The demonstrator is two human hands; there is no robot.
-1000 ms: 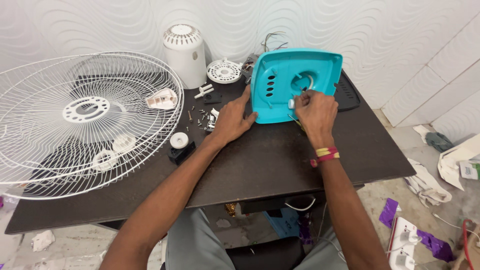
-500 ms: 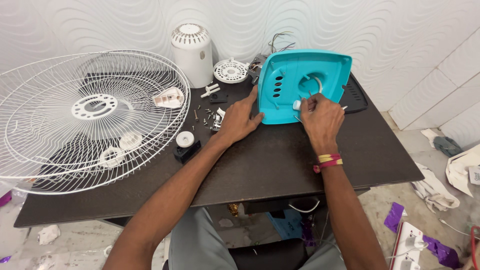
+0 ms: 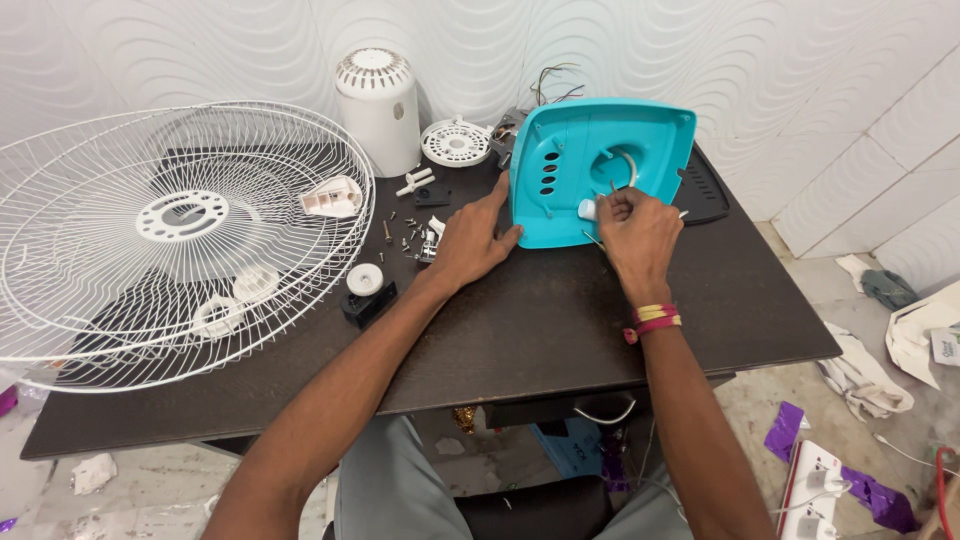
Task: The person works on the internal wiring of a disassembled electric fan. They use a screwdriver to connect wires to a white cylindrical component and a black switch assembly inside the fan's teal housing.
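A dark table [image 3: 520,330] carries a wide white wire fan guard [image 3: 170,240] on its left side; at the back right, a turquoise plastic cover [image 3: 570,215] is propped tilted on its lower edge; it looks light and stiff, smooth enough to slip, best gripped by its rim; the left hand [image 3: 470,240] lies flat and released, fingers steadying the cover's left edge; the right hand [image 3: 635,230] is clenched around a small white knob [image 3: 588,209] at the cover's face; loose screws [image 3: 408,237] lie near.

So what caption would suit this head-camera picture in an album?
Left hand steadies a turquoise fan panel while the right hand pinches a small white part.
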